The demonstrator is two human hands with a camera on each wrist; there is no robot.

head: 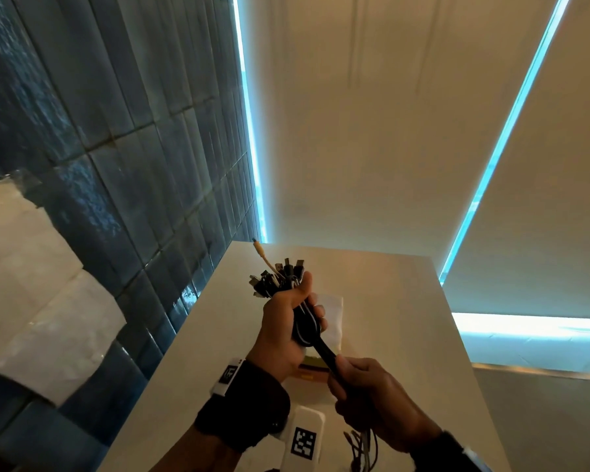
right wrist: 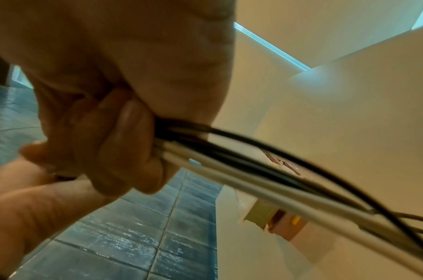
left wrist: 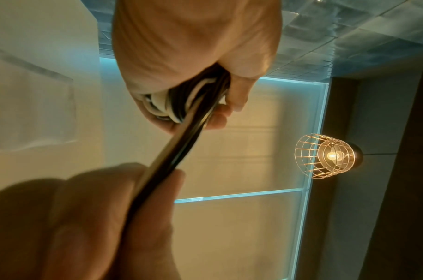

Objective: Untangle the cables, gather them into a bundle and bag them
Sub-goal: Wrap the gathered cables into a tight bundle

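Note:
A bundle of black and white cables (head: 307,321) runs between both hands above the white table (head: 406,318). My left hand (head: 288,318) grips the bundle upright just below its plug ends (head: 280,274), which fan out above the fist; one cream plug sticks up highest. My right hand (head: 365,386) grips the same bundle lower down, nearer me, and the loose tails (head: 363,444) hang below it. In the left wrist view the cables (left wrist: 179,136) stretch taut from the left hand (left wrist: 189,62) to the right hand (left wrist: 105,217). The right wrist view shows the right hand (right wrist: 124,117) curled round the cables (right wrist: 265,174).
A clear plastic bag (head: 332,316) lies flat on the table behind the hands. A small card or packet (head: 314,366) lies under the hands. Dark blue tiled wall (head: 116,165) borders the table on the left; the table's right edge drops off toward a lit window blind.

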